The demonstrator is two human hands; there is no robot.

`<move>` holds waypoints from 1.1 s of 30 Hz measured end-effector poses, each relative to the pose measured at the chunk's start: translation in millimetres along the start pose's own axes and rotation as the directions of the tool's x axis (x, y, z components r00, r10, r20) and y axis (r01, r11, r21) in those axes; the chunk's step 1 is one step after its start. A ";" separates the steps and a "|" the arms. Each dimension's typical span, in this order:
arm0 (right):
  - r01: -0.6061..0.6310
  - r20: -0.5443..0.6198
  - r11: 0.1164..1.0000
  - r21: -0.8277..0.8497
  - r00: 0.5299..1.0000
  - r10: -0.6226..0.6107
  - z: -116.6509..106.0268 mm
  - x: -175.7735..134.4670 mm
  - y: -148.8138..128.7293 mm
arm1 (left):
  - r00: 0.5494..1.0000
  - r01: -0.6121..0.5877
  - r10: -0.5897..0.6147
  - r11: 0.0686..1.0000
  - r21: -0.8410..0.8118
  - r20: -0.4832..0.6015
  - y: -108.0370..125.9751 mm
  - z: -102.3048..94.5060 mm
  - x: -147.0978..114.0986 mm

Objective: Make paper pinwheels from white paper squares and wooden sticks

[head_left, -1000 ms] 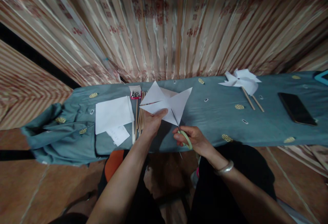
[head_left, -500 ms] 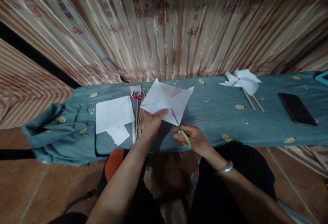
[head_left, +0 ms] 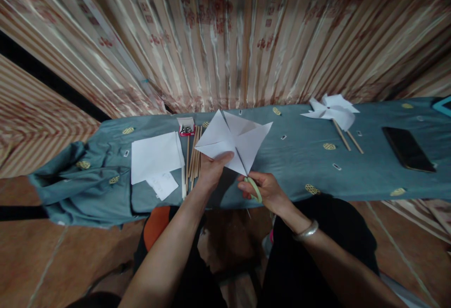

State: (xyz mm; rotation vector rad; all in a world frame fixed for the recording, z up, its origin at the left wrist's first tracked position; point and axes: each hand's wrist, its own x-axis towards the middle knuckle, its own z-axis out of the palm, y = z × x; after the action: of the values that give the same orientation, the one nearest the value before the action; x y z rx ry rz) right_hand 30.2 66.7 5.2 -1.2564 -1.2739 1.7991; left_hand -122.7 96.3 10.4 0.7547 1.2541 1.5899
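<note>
A white sheet of paper (head_left: 214,132) with slits running from its corners toward the middle is held above the table. My left hand (head_left: 213,169) pinches its lower left part, the thumb on top and the other fingers hidden beneath. Green-handled scissors (head_left: 254,189) sit in my right hand (head_left: 266,189), fingers closed round the handles. Their blades lie along the slit at the paper's near corner, and the tips reach toward the centre.
On the blue-green cloth (head_left: 292,167) lie stacked white sheets (head_left: 155,157), a paper scrap (head_left: 164,185), wooden sticks (head_left: 194,157) and a small box of metal pins (head_left: 186,127). Paper pinwheels on sticks (head_left: 331,111) and a black phone (head_left: 408,148) are to the right. A curtain (head_left: 239,40) hangs behind.
The paper has shifted slightly right, and its far slit has spread a little wider. Both hands keep their holds, with the scissors still at the near corner slit.
</note>
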 end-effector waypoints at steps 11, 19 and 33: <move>0.015 -0.070 0.999 -0.031 0.997 -0.017 3.1 0.7 -2.6 | 0.999 0.033 -0.033 0.999 -0.012 0.023 -0.2 2.4 -3.9; 0.021 -0.072 1.000 0.002 0.997 -0.021 3.7 0.0 -2.5 | 0.999 0.041 -0.041 0.999 -0.012 0.031 1.6 3.4 -5.0; 0.044 -0.093 0.995 -0.094 0.994 -0.053 4.3 0.9 -3.0 | 0.998 0.042 -0.041 0.999 -0.022 0.039 -3.1 5.0 -5.2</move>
State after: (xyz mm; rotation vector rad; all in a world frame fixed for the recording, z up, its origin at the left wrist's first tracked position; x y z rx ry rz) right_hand 25.7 67.0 8.1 -1.3332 -1.3342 1.6430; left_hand -115.5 93.5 9.3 0.7368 1.2143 1.5471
